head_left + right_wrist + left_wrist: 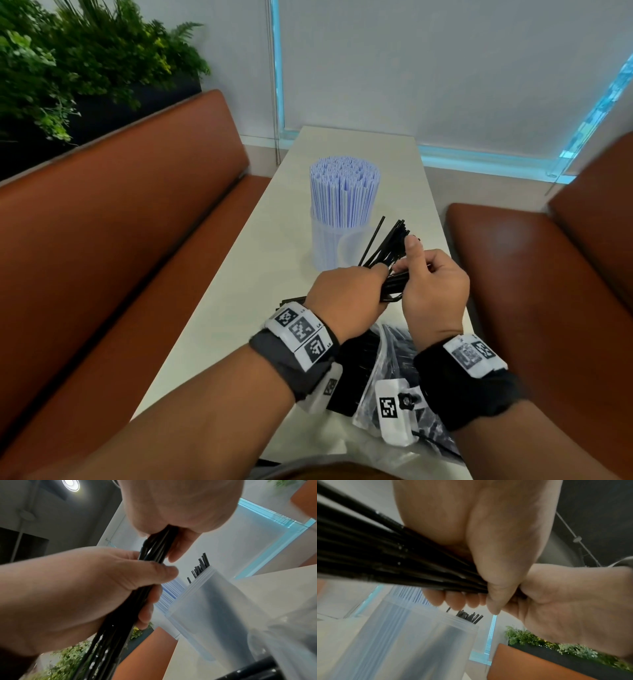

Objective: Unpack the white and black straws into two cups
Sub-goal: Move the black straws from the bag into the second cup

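A pale table (219,308) runs between two brown benches (113,240), with green plants (68,61) at ten o'clock and a plastic bag of black straws (394,346) lying at six o'clock beneath the wrists. At twelve o'clock a clear cup (323,240) packed with white straws (344,192) stands touching a second clear cup (214,601) that holds some black straws, directly beyond the hands. The left hand (346,301) and right hand (433,291) both curl their fingers round one bundle of black straws (387,253) held above the table, the right thumb raised along it.
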